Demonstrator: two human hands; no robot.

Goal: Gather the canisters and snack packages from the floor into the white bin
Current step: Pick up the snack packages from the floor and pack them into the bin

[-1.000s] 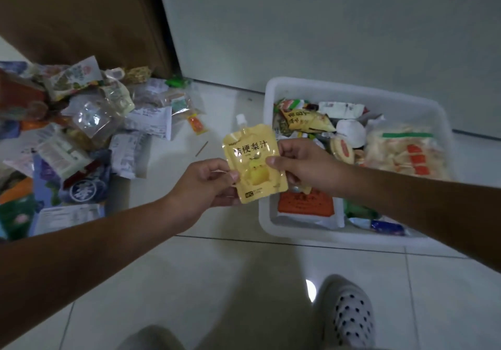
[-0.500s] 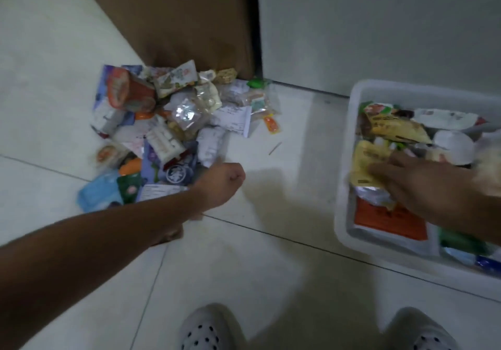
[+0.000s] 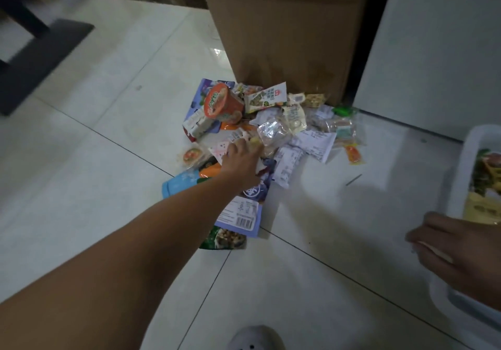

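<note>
Snack pile (image 3: 271, 146) sits on the tiled floor (image 3: 95, 173), heaped against the foot of a cardboard box (image 3: 284, 37). White bin (image 3: 461, 176) is well apart to the right, cut off by the frame edge, with yellow and green packets (image 3: 485, 181) showing inside. Left hand (image 3: 241, 159) is stretched into the middle of the pile, back of the hand up, fingers pointing forward onto the wrappers beside a clear plastic bag (image 3: 271, 132). The fingertips are blurred among the packets, so I can't tell if it has hold of anything. Right hand (image 3: 455, 252) hovers at the bin's near left corner, overlapping the rim, fingers loose and pointing left, with no item visible in it. Pile contents: orange cup-noodle canister (image 3: 222, 104) on its side at the top left, white-and-green packet (image 3: 267, 98) just right of it, white printed wrappers (image 3: 314, 143) on the right side, small orange sachet (image 3: 353, 154) at the right fringe, green item (image 3: 343, 110) at the box corner. Small round-lidded cup (image 3: 191, 155) lies left of the hand. Under the forearm are a light blue pouch (image 3: 176, 185), a purple pack with barcode (image 3: 241, 215) and a green nut packet (image 3: 225, 238). Thin dark stick (image 3: 353, 180) lies alone on the tile between pile and bin. White panel (image 3: 433, 51) stands right of the box, dark furniture base (image 3: 35, 59) far left, perforated shoe (image 3: 254, 339) at the bottom edge.
</note>
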